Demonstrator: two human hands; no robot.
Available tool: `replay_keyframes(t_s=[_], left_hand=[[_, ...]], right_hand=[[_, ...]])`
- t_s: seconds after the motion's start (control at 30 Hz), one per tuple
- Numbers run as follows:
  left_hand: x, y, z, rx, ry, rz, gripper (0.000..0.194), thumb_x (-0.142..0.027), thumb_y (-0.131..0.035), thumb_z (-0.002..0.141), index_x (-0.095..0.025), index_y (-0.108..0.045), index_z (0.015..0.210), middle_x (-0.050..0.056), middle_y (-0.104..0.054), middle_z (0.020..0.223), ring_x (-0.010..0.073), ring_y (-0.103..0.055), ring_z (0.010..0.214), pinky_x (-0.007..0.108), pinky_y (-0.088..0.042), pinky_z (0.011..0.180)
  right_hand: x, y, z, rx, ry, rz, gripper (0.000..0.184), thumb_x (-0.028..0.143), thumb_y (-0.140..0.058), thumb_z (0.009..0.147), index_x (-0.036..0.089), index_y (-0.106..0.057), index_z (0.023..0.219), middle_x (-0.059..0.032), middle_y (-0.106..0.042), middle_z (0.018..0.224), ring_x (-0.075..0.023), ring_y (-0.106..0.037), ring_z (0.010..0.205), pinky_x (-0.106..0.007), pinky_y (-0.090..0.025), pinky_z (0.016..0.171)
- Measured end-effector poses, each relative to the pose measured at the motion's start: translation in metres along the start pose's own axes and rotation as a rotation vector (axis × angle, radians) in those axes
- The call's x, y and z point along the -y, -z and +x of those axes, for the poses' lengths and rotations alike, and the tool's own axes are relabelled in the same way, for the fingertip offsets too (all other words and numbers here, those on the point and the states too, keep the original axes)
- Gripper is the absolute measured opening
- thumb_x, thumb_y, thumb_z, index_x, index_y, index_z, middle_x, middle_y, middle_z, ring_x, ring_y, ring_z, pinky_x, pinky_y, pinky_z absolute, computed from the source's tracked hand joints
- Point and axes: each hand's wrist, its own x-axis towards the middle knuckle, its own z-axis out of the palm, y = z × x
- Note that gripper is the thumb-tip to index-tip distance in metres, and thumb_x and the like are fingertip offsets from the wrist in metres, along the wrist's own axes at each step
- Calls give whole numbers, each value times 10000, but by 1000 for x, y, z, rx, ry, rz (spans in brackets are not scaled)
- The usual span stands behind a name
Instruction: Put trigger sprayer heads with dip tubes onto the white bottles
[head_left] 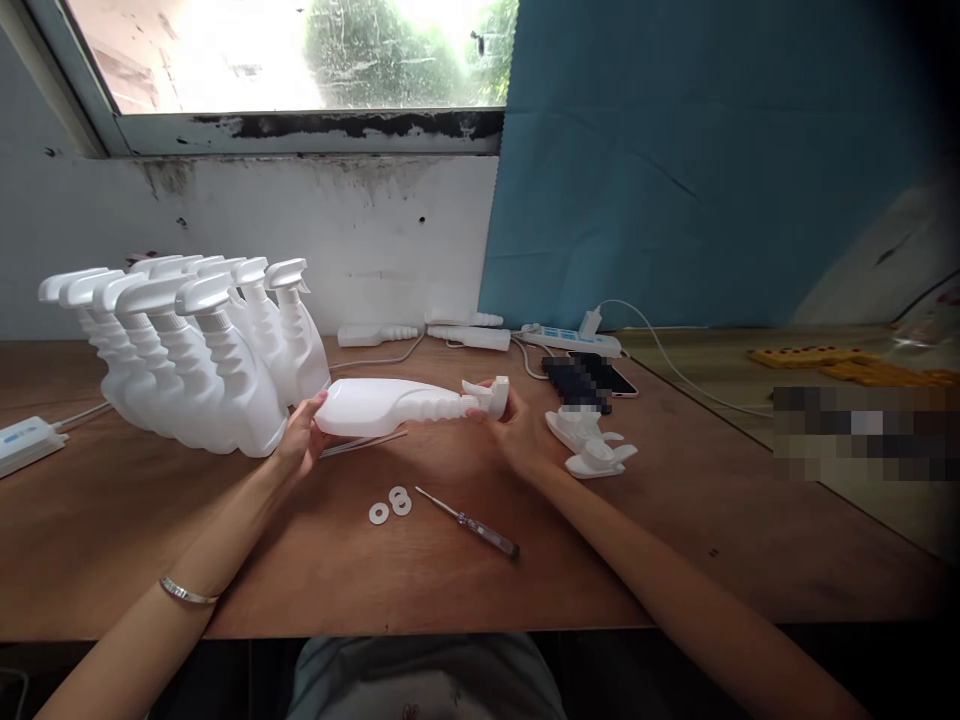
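Head view: left hand [301, 436] holds bottle [390, 405], right hand [519, 430] sprayer [498, 397] (full seating is hard to judge); keep both in line.

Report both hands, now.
Left hand: closed, holding the base end of the white bottle.
Right hand: closed, holding the spray head at the bottle's neck.

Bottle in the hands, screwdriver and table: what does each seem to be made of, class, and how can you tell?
Bottle: probably plastic, smooth and glossy white, with soft highlights and moulded-looking ridges.
Screwdriver: shiny, likely metal shaft; the translucent-looking handle suggests plastic.
Table: brown, faintly streaked, low sheen; perhaps wood or veneer.
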Motion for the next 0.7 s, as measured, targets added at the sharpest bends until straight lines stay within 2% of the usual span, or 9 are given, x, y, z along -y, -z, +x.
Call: replay_keyframes(t_s=[0.07, 0.13, 0.27, 0.33, 0.43, 0.57, 0.7], left_hand=[[1, 1, 1, -53, -20, 46, 379, -185, -701, 607, -145, -488, 917, 44, -620, 859, 144, -604, 741, 225, -512, 616], [-1, 1, 1, -18, -57, 48, 462, -112, -727, 553, -144, -505, 958, 40, -622, 904, 130, -602, 772, 195, -501, 656], [-5, 1, -3, 169, -127, 73, 567, -136, -753, 526, -143, -535, 1050, 71, -615, 1034, 197, -572, 975, 233, -474, 816], [-6, 1, -3, 220, -136, 108, 593, -158, -766, 508, -132, -546, 1058, 87, -612, 1057, 230, -544, 1037, 262, -450, 874], [-5, 2, -3, 221, -183, 129, 635, -155, -780, 481, -141, -550, 1073, 85, -602, 1075, 229, -530, 1058, 272, -424, 910], [-4, 7, 0, 198, -278, 162, 689, -137, -772, 493, -179, -520, 1133, 69, -576, 1109, 211, -523, 1055, 254, -428, 883], [-5, 6, -2, 230, -304, 229, 588, -195, -740, 567, -164, -539, 1120, 89, -555, 1158, 227, -514, 1065, 254, -428, 878]], right_hand=[[2, -3, -1, -35, -20, -35, 431, 426, -701, 608, 172, -552, 923, -16, -597, 792, -156, -538, 679, -284, -466, 620], [4, -4, 0, -63, -55, -26, 442, 442, -694, 610, 160, -561, 923, -9, -583, 772, -142, -524, 655, -274, -470, 590], [8, -3, 3, -76, -105, 56, 423, 448, -701, 596, 153, -571, 869, 5, -561, 727, -120, -503, 623, -259, -480, 561], [9, -2, 4, -72, -122, 97, 389, 440, -718, 576, 153, -567, 792, 14, -552, 702, -107, -493, 600, -255, -487, 555], [8, -2, 5, -66, -150, 163, 362, 414, -741, 552, 148, -567, 725, 23, -550, 668, -97, -492, 576, -259, -499, 548], [5, -6, 5, -86, -228, 315, 368, 369, -767, 525, 150, -596, 766, 7, -595, 724, -119, -549, 619, -299, -537, 596], [2, -10, 4, -108, -304, 391, 404, 335, -783, 514, 145, -612, 828, -20, -627, 805, -157, -594, 681, -344, -564, 621]])
